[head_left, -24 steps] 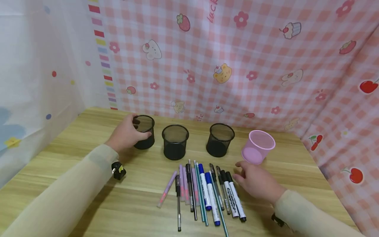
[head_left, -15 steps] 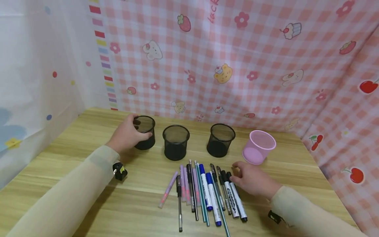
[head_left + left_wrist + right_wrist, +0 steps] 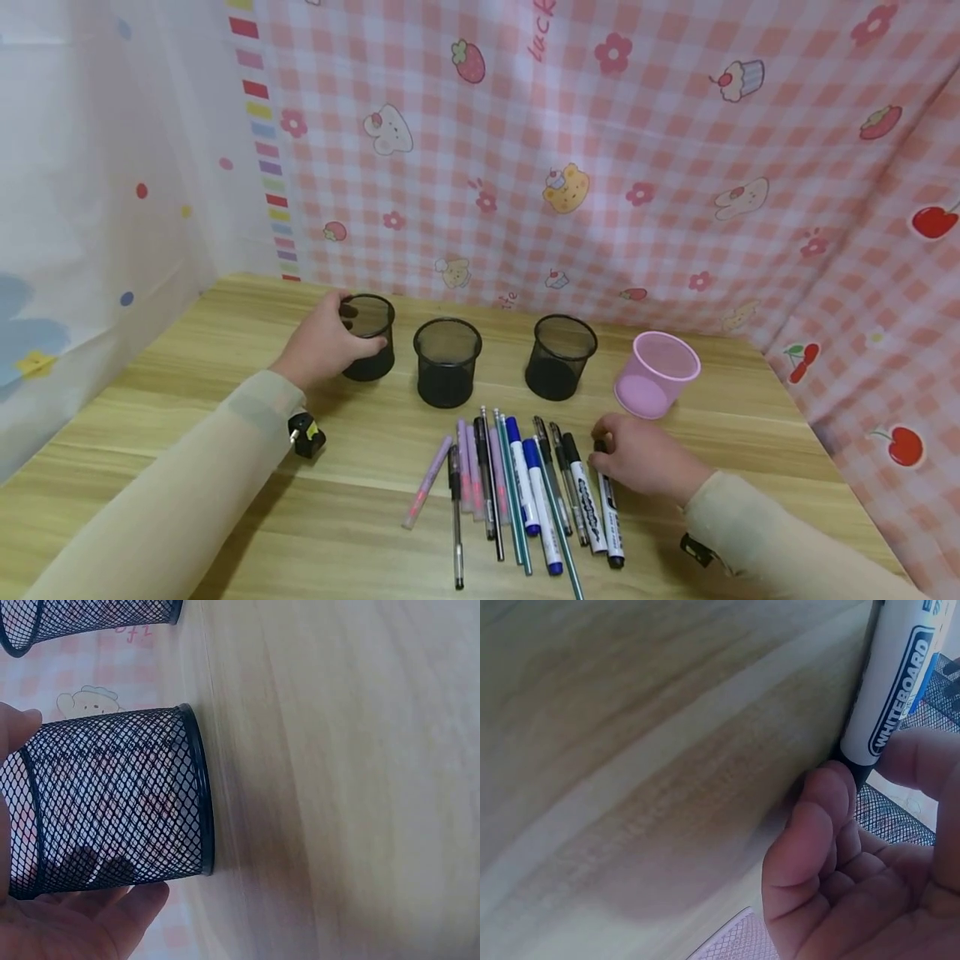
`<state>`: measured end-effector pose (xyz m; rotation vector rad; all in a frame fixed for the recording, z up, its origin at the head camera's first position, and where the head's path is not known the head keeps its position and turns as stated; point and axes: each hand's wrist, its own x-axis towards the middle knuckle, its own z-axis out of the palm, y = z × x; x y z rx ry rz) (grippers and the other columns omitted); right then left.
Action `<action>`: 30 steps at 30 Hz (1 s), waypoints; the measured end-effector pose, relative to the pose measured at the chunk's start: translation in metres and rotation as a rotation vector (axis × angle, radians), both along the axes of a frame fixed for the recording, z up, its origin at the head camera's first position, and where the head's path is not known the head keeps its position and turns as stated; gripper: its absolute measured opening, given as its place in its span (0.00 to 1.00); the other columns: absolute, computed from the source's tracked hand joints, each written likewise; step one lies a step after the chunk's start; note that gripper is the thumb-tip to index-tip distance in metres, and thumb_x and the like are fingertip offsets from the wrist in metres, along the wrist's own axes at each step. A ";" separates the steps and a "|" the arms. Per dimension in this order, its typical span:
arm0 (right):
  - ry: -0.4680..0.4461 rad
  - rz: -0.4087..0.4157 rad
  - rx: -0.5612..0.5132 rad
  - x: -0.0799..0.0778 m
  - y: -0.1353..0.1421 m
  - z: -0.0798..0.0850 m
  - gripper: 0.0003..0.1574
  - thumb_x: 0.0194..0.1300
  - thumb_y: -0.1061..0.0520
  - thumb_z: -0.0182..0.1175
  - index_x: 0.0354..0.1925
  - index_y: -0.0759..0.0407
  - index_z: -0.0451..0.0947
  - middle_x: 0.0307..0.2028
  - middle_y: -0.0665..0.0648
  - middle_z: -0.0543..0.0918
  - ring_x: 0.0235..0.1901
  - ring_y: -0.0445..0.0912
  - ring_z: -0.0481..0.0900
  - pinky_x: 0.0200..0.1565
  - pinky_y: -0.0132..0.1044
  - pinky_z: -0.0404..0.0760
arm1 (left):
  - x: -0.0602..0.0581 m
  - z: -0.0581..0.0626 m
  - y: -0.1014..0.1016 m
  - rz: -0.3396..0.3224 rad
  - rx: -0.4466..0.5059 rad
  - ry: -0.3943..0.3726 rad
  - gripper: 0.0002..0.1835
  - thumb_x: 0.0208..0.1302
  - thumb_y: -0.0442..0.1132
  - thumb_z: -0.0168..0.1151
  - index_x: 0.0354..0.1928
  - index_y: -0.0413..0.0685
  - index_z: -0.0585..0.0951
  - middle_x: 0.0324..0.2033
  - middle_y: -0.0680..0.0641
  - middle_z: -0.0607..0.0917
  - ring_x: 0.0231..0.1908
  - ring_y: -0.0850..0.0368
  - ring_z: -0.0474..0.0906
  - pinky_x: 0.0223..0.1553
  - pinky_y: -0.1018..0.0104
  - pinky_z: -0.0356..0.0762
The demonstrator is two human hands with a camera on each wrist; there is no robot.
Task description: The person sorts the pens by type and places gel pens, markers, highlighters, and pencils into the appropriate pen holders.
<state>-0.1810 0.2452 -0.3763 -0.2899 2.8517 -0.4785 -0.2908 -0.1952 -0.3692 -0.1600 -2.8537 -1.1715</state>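
Note:
My left hand [image 3: 318, 343] grips the leftmost black mesh pen cup [image 3: 375, 360], thumb on the near side and fingers round the far side. In the left wrist view that cup [image 3: 112, 802] stands on the wooden table between thumb and fingers. My right hand [image 3: 648, 457] pinches the black cap end of a whiteboard marker [image 3: 612, 525] at the right end of the row of pens. Up close, thumb and fingers meet at the cap of the marker [image 3: 900, 682], and its white barrel with "WHITEBOARD" lettering points away from the hand.
Two more black mesh cups [image 3: 446, 383] [image 3: 553, 379] and a pink mesh cup [image 3: 645, 392] stand along the back. In front lie purple pens [image 3: 427, 483], black gel pens [image 3: 456, 517], green pencils [image 3: 512, 500], blue-capped markers [image 3: 543, 517] and another black-capped marker [image 3: 587, 504].
My right hand has moved slightly left onto the rightmost marker and taken hold of its cap end; the marker has swung apart from its neighbour. My left hand keeps its grip on the cup.

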 end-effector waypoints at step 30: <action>0.276 -0.123 -0.307 0.007 -0.001 0.018 0.15 0.63 0.63 0.68 0.48 0.64 0.78 0.26 0.54 0.81 0.24 0.44 0.76 0.25 0.34 0.77 | -0.001 -0.002 -0.001 0.008 0.016 -0.001 0.55 0.62 0.57 0.74 0.79 0.36 0.55 0.69 0.32 0.74 0.67 0.34 0.74 0.68 0.38 0.73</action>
